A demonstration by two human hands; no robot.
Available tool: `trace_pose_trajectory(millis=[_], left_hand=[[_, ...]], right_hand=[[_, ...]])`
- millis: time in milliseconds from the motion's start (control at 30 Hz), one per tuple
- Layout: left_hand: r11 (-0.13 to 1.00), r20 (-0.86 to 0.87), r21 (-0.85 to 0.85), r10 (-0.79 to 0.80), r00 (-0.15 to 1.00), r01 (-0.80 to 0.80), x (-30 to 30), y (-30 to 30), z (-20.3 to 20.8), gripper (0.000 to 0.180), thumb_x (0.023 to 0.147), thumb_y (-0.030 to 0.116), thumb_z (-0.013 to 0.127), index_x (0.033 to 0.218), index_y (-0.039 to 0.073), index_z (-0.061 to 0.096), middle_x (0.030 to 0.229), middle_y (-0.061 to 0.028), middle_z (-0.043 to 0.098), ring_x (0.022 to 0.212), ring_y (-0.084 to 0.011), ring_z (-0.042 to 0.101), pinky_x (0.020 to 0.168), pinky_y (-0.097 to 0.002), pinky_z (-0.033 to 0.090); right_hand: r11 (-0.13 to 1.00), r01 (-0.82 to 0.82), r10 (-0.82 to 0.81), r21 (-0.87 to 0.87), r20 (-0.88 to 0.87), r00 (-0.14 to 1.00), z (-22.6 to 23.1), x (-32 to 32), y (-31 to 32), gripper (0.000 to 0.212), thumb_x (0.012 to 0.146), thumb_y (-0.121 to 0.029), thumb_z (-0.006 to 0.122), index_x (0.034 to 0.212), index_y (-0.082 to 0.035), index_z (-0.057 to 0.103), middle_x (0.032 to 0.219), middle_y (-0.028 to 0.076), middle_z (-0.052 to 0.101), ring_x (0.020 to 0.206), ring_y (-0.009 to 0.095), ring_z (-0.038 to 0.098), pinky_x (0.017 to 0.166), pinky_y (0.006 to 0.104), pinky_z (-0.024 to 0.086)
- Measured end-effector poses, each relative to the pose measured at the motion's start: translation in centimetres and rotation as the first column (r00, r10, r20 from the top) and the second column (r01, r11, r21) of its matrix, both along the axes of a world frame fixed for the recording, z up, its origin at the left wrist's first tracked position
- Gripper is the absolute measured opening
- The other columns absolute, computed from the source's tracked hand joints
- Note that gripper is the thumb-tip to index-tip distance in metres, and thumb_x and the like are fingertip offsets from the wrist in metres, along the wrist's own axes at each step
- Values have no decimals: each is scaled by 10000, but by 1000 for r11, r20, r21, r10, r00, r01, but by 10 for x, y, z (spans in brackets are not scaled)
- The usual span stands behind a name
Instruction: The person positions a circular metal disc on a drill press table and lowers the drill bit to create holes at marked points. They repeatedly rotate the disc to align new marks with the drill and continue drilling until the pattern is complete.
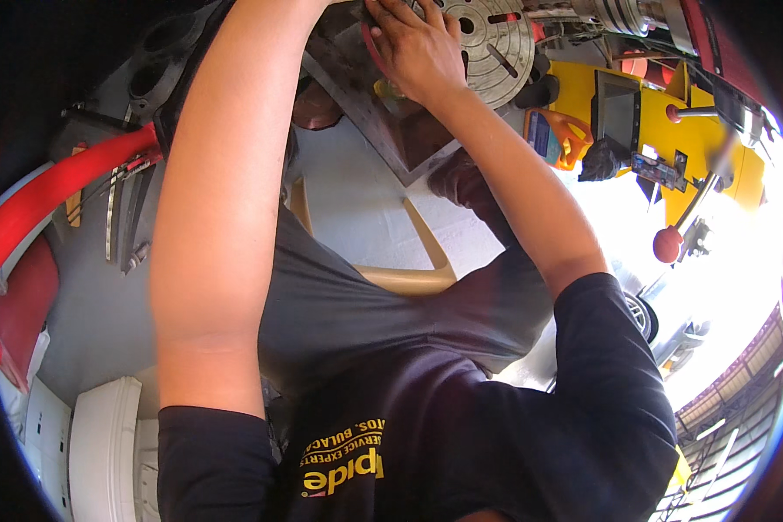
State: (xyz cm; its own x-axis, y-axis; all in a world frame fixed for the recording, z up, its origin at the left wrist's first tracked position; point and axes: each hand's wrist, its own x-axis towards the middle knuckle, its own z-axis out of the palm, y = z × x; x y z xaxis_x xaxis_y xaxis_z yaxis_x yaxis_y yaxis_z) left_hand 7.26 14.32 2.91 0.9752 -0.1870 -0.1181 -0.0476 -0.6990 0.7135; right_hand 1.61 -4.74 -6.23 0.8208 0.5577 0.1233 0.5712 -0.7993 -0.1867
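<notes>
My right hand (419,56) lies with its fingers stretched out and a little apart, reaching the top edge of the view. Beside and partly behind it is a round slotted metal plate (505,65) with a hole at its middle. A red curved edge (373,50) shows next to the fingers; what it belongs to is mostly covered by the hand. Below lies a dark square-cornered metal tray (406,165). My left forearm (222,183) runs up across the view, and its hand is cut off by the top edge, so its fingers cannot be seen.
Tan chair (409,278) under my legs. At right, a yellow machine body (670,152) carries an orange-and-blue jug (552,137) and levers with red knobs (667,244). Left: red curved bar (70,191) and long tools (113,213). A car wheel (642,316) shows farther right.
</notes>
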Motion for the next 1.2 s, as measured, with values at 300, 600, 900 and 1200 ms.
trace_pose_trajectory(millis=[300,600,900,1200], left_hand=[[1000,71,-29,14,997,-11,-8,-1,4,340,929,228,678,1140,-28,754,1123,-285,734,1102,-423,705,978,-456,545],[999,37,14,44,998,-45,5,-1,-8,363,945,230,669,1178,-40,734,1147,-284,730,1127,-424,697,990,-468,540],[994,8,-39,98,995,-97,1,4,2,358,927,215,670,1163,-47,734,1126,-289,732,1117,-428,699,974,-467,545],[993,-4,-55,101,995,-101,-2,3,9,373,930,232,669,1180,-38,731,1136,-292,728,1120,-437,695,985,-467,541]], right_hand=[[999,34,-34,-15,13,999,-6,57,-20,495,1056,-268,524,1521,-98,529,1602,76,485,1507,368,374,1210,585,301],[997,-71,72,-37,35,997,-12,86,-30,463,1067,-281,504,1496,-119,567,1597,75,508,1512,348,394,1249,548,285],[918,249,-264,310,7,965,-9,133,-59,352,1040,-186,543,1346,-64,667,1431,173,637,1390,377,534,1169,447,426],[993,-40,69,-113,261,963,-23,98,-34,482,964,-142,544,1435,-70,619,1505,143,593,1367,371,542,1154,464,440]])
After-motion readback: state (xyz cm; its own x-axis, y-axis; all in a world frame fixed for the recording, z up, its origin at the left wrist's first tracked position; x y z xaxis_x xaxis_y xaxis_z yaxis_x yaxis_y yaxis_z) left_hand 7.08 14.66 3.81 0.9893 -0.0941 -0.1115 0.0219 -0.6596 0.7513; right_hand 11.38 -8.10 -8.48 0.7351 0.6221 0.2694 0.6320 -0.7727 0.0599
